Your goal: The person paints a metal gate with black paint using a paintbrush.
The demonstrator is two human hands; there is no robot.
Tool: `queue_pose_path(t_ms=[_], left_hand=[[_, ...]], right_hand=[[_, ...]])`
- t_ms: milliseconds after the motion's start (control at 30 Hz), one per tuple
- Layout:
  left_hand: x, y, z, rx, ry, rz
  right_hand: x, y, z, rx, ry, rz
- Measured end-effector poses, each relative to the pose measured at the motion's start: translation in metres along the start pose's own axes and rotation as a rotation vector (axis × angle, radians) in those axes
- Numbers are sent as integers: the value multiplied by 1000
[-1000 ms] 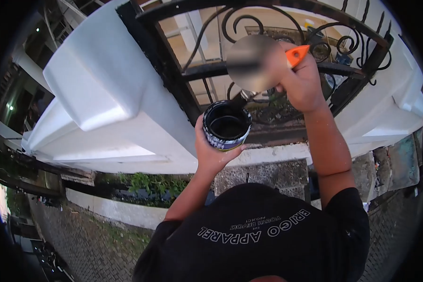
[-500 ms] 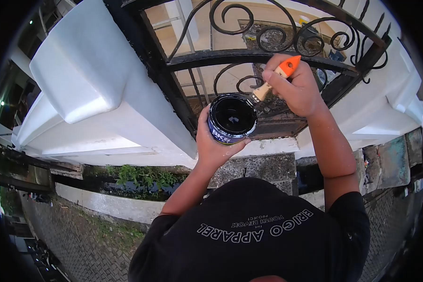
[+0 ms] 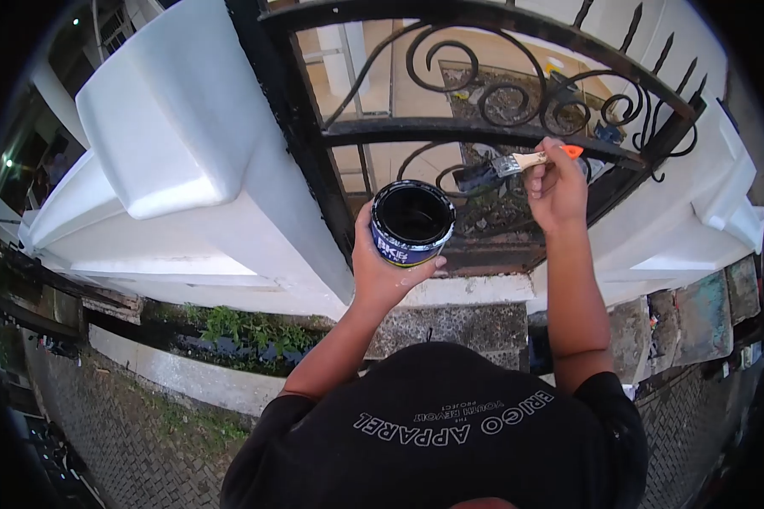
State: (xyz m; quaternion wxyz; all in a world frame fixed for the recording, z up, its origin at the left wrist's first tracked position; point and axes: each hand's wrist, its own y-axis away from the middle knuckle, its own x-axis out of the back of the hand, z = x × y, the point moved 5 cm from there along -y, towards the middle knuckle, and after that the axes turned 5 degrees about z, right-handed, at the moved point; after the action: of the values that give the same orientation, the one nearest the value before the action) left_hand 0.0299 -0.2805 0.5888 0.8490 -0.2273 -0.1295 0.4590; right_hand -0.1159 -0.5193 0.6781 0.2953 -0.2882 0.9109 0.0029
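My left hand [image 3: 386, 271] is wrapped round the lower side of a blue paint can [image 3: 403, 248], its open top facing me and black paint inside. Black smears cover the can's rim. My right hand [image 3: 560, 187] grips the handle of a paintbrush [image 3: 528, 161], a pale wooden handle with an orange end. The brush lies nearly level, its black, wet-looking bristles pointing left, up and to the right of the can. Behind both is a black iron gate [image 3: 450, 131] with scrolls and spikes.
White wall pillars [image 3: 170, 136] flank the gate. Below runs a ditch with green plants [image 3: 238, 331], crossed by a concrete slab [image 3: 450, 329]. A paved path [image 3: 157, 424] lies at the lower left. Through the bars show a tiled floor and a ladder-like frame.
The brush has left the can's rim and moved up and right, turning from upright to nearly level. The bristles now show. The view has shifted slightly.
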Motion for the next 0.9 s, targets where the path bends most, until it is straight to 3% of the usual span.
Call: queue_pose_path(t_ms=[67, 133, 200, 267, 333, 367, 433, 600, 700, 767, 833, 900], left_hand=[[3, -6, 0, -16, 55, 10], [8, -10, 2, 2, 74, 12], [16, -12, 6, -12, 67, -10], [25, -12, 10, 21, 121, -7], [38, -10, 9, -19, 60, -17], [44, -9, 8, -6, 31, -22], [54, -11, 9, 20, 36, -40], [78, -14, 2, 34, -22, -69], [88, -15, -5, 84, -45, -73], [91, -16, -8, 68, -46, -85], [95, -16, -11, 74, -43, -78], [98, -15, -12, 78, -72, -83]], right_hand=[[-3, -7, 7, -67, -220, 145], [-20, -17, 2, -43, -303, 104], [-44, -27, -12, 183, -371, 193], [-66, -39, -20, 307, -389, 116], [-86, -45, -36, 595, -343, 132], [-93, -53, -35, 603, -347, 138], [-102, -62, -42, 844, -117, 188], [-56, -64, -63, 1020, 21, 397], [-75, -25, -75, 1644, 626, 574], [-116, -18, -52, 1819, 812, 472], [-155, -13, -16, 1752, 972, 150], [-180, -4, 3, 1734, 890, 40]])
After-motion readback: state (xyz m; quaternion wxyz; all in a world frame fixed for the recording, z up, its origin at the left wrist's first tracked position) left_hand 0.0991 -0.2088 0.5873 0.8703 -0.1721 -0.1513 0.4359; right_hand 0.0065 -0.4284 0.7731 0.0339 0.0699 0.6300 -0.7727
